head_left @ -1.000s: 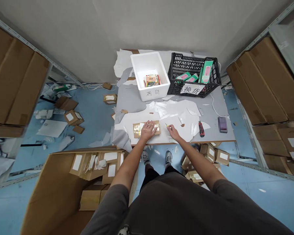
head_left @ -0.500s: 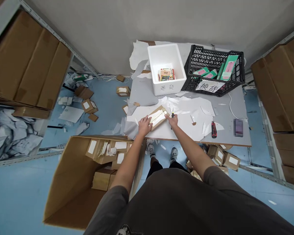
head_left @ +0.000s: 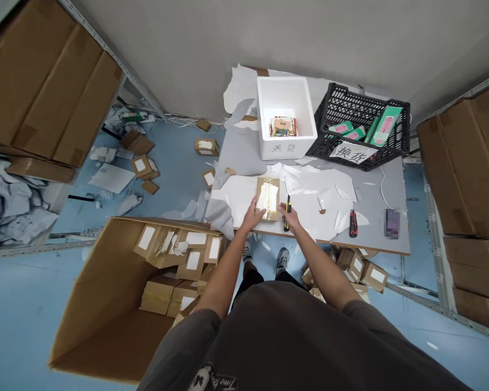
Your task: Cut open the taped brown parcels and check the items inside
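Observation:
A small taped cardboard box point(head_left: 268, 199) with a torn white label lies upright to my view near the table's front edge. My left hand point(head_left: 253, 215) grips its left side, thumb over the lower left corner. Just right of the box, my right hand point(head_left: 289, 214) is closed around a yellow and black utility knife point(head_left: 287, 218), its fingers close to the box's right edge. Whether those fingers touch the box is too small to tell. A red and black cutter point(head_left: 353, 224) rests farther right on the table.
Behind stand a white foam box point(head_left: 287, 147) with small packets and a black crate point(head_left: 404, 125) with green-pink boxes. Paper scraps point(head_left: 299, 177) litter the table point(head_left: 385, 239). A large open carton point(head_left: 101, 304) holding parcels is at lower left; shelves flank both sides.
The small box has turned from slanted to nearly straight. My left hand has shifted from its top to its left side, and my right hand has moved slightly down with the knife. The view has shifted.

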A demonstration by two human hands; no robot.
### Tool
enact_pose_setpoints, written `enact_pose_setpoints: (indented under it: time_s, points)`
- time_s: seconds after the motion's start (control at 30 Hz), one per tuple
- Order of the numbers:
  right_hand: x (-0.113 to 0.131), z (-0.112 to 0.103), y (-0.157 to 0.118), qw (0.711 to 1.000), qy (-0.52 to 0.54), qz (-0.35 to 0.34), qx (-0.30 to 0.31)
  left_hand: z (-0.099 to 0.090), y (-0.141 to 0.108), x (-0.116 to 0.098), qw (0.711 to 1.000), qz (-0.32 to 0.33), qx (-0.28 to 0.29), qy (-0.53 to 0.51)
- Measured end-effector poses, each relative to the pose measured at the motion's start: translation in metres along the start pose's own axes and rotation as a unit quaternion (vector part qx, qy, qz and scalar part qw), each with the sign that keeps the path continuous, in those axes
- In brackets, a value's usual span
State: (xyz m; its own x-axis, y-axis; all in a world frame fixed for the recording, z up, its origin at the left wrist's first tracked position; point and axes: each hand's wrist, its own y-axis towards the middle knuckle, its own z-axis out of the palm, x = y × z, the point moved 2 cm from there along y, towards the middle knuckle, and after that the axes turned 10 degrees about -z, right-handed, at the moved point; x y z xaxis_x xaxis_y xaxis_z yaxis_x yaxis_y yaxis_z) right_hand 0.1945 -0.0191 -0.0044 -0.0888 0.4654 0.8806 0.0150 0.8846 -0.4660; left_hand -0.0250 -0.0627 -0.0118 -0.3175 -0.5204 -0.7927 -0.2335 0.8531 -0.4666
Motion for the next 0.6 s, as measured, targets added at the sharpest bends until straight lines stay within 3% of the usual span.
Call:
enact_pose_setpoints:
  time_s: [0.07, 0.17, 0.27, 0.37, 0.43, 0.53, 0.6]
  points:
    - [-0.003, 0.002, -0.014, 0.999, 0.033, 0.010, -0.015, 0.008, 0.004, 0.005, 0.998, -0.011, 0.023, -0.055]
    - [0.005, 0.005, -0.020, 0.998, 0.046, -0.039, -0.032, 0.020, 0.006, 0.011, 0.988, -0.034, 0.036, -0.145]
    - [0.017, 0.005, -0.019, 0.996, 0.018, -0.088, -0.002, 0.027, 0.007, 0.020, 0.970, -0.104, 0.037, -0.217]
    - [0.018, 0.003, -0.017, 0.996, -0.023, -0.080, 0.023, 0.029, 0.012, 0.029, 0.964, -0.174, -0.025, -0.201]
    - [0.014, -0.002, -0.016, 0.996, -0.044, -0.072, 0.007, 0.028, 0.015, 0.030, 0.966, -0.180, -0.064, -0.173]
    - [0.008, -0.017, -0.013, 0.991, -0.075, -0.090, -0.072, 0.030, 0.014, 0.028, 0.979, -0.153, -0.039, -0.127]
    - [0.004, -0.026, -0.012, 0.985, -0.102, -0.107, -0.089, 0.036, 0.009, 0.025, 0.987, -0.135, -0.003, -0.092]
